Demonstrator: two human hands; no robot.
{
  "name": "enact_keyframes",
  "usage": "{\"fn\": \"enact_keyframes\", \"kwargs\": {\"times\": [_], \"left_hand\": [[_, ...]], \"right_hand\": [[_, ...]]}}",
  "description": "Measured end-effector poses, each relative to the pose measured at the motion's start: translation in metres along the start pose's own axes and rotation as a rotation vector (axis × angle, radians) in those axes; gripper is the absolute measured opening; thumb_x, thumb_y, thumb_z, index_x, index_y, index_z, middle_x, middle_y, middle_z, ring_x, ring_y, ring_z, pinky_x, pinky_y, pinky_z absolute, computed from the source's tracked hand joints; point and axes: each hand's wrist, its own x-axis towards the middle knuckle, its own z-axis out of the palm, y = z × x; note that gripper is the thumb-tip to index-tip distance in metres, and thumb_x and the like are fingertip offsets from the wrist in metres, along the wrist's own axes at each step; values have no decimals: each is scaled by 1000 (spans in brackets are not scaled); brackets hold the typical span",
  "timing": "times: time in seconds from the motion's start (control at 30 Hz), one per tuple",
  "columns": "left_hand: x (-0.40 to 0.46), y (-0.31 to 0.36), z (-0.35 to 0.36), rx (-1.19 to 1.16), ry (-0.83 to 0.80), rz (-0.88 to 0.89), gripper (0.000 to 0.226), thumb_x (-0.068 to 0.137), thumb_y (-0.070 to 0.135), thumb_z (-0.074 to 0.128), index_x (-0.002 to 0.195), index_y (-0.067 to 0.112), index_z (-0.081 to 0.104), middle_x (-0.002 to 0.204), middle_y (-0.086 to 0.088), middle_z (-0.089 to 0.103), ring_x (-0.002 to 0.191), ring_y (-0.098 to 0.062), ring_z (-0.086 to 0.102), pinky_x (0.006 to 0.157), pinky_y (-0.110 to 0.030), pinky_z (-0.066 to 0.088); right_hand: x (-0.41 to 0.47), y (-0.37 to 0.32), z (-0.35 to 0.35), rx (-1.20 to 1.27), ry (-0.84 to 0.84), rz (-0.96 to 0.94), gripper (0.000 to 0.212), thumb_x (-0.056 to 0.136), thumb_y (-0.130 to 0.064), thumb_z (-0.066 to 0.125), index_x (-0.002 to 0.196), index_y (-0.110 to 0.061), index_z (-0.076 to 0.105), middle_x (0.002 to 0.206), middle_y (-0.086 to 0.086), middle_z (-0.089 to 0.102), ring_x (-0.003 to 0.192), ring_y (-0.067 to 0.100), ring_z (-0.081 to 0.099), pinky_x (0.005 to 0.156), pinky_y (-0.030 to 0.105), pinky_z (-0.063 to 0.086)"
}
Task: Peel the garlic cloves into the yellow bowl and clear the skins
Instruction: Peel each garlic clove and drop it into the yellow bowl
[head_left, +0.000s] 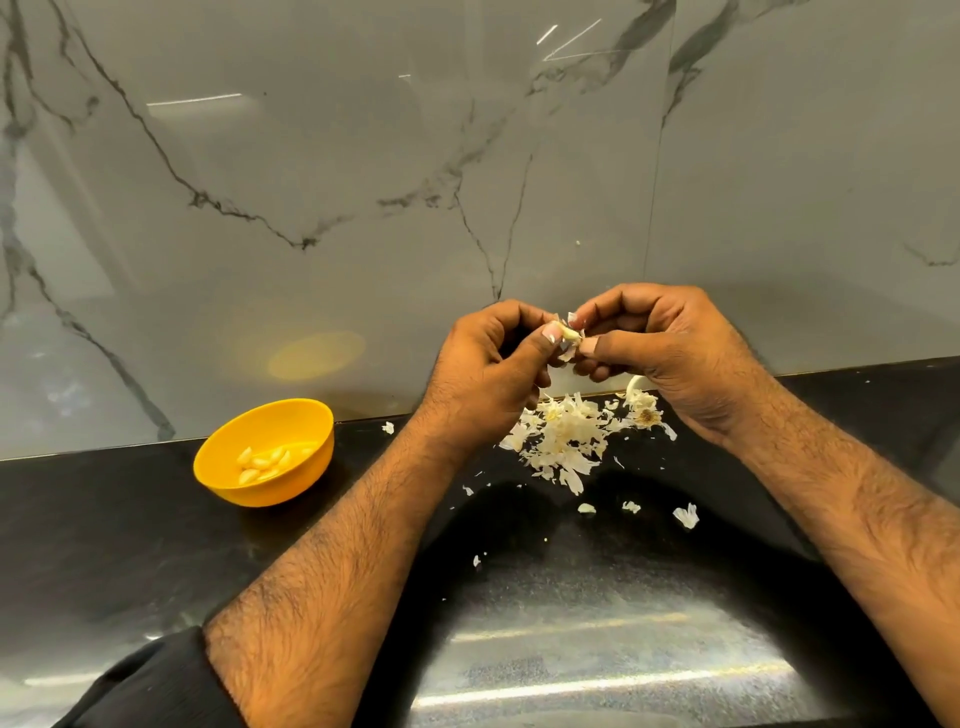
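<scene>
Nearest the camera: a dark sleeve (150, 675) pushed up on the left forearm, and the black counter (130, 545), polished and faintly speckled, throwing back bright streaks of light. On it, a scatter of loose skin flakes (685, 515), thin and curled, well apart from each other. Beyond them the main heap of skins (563, 436), papery, off-white, feather-light by the look of it, with a dried root end (645, 415) lying at its right edge. To the left, well apart from the heap, the yellow bowl (228, 483), smooth, round, probably plastic, holding a small cluster of peeled cloves (267, 461), pale and glossy. Above the heap, both hands meet: left hand (488, 364) with fingers curled, thumb and fingertips pinching the garlic clove (567, 333); right hand (660, 343) likewise curled, thumb and forefinger pinching the same clove or its loosened skin; which one I cannot tell. The clove is partly bared, with skin flaring off it. Behind, a grey marble-veined wall (363, 156), glossy. Risks, as judged: the clove is small and likely slick once bare, so a hard pull could squirt it onto the counter rather than the bowl, which sits a reach away. Skins this light may drift when swept; flakes near the front edge could go over. Clinging bits may ride along into the bowl.
</scene>
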Motion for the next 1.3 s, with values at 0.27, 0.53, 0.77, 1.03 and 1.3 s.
{"fn": "enact_keyframes", "kwargs": {"times": [0.27,0.53,0.77,1.03,1.3], "left_hand": [[1,1,1,-220,5,-87,16,107,11,60,111,-2,70,85,-5,72,71,-15,62,57,-25,51],[2,0,-1,-209,58,-69,15,101,8,70,115,3,69,93,-10,75,73,-19,67,58,-28,54],[2,-1,-4,-111,-27,-27,15,101,8,70,113,3,77,96,-10,80,78,-18,73,64,-28,58],[3,0,-7,-309,-74,-127,16,104,5,65,114,-5,71,93,-11,74,77,-18,69,68,-28,59],[1,1,-9,-166,-88,-49,21,96,0,73,116,5,74,102,-12,77,85,-21,72,72,-29,59]], "right_hand": [[1,0,-2,-62,-49,23,29,81,-22,82,105,-7,80,96,15,78,83,24,74,78,36,64],[0,2,-3,-93,-65,3,18,87,-19,79,102,-9,82,91,13,78,81,21,73,73,33,62],[0,1,-4,-60,-38,-16,25,81,-28,80,100,-11,83,91,11,79,82,23,73,72,34,60],[-1,0,-4,-42,-101,-32,15,88,-17,78,101,-12,82,88,13,77,74,22,67,71,33,59],[1,-1,-8,-149,-102,-63,10,90,-15,78,98,-12,83,87,13,76,73,25,66,70,35,58]]}}
